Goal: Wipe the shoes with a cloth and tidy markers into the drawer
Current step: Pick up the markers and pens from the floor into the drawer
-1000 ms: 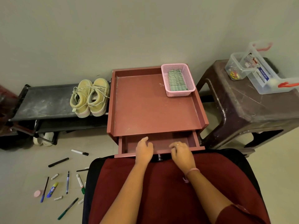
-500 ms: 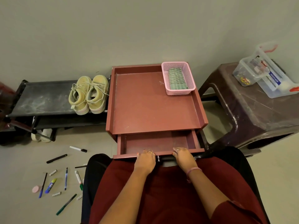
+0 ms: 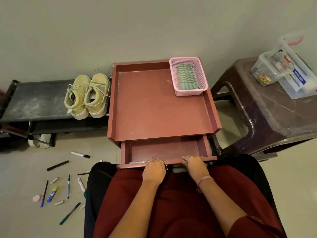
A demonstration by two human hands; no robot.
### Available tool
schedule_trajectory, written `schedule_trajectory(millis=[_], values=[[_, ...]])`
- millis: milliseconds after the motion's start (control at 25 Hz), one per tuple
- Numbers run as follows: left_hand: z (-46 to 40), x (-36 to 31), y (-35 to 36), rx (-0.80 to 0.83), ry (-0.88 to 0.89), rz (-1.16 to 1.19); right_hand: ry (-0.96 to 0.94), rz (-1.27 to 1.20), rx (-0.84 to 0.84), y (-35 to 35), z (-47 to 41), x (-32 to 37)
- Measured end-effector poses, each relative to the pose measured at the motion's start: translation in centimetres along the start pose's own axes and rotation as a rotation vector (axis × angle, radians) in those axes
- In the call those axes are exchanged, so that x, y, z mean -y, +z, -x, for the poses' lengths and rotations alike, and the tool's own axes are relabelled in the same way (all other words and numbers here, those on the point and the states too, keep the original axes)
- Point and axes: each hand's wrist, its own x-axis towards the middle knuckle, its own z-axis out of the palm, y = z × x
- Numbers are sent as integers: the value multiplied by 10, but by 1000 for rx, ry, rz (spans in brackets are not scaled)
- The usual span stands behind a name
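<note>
Maroon drawer (image 3: 164,150) open, both hands — left hand (image 3: 153,170), right hand (image 3: 195,166) — fingers apparently curled over its front edge; markers (image 3: 68,186) scattered on floor, cloth (image 3: 187,78) still in basket — overpull could drop it.

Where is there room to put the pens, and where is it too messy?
The open red drawer is bare between its walls, behind both hands on its front edge. The red tabletop is bare left of the pink basket. The floor is crowded with scattered markers.

The clear container (image 3: 298,79) runs off the right edge, its contents blurred.
</note>
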Motion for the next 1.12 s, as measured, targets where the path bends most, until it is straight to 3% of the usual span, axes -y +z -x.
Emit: schedule_trajectory(millis=[760,840,1000,1120], values=[[37,-3,6,340,2,37,34,-144,61,5,37,-2],[38,-3,5,338,3,46,68,-390,-63,-4,40,-8],[37,-4,6,304,11,38,471,-1483,-543,-62,46,-58],[37,-10,4,243,64,-109,551,-1560,-960,-98,53,-115]])
